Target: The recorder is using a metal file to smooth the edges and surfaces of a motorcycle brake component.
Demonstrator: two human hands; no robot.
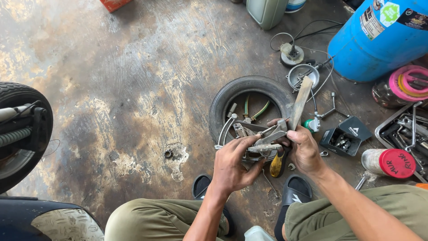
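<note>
Over the tyre (223,100), the left hand (232,166) is gripping a metal part (263,149), while the right hand (303,149) is clasping a flat file (301,101).

My floor (133,89) is grey concrete, blotched with tan and dark stains in swept arcs. The metal part (263,143) I hold is dull silver-grey with a yellow bit below. A black tyre (223,100) lies beyond it, with a bright blue drum (374,49), a pink reel (408,82) and a red-lidded tin (394,163) nearby. My trousers (147,218) are olive, my sandals (296,189) black.
</note>
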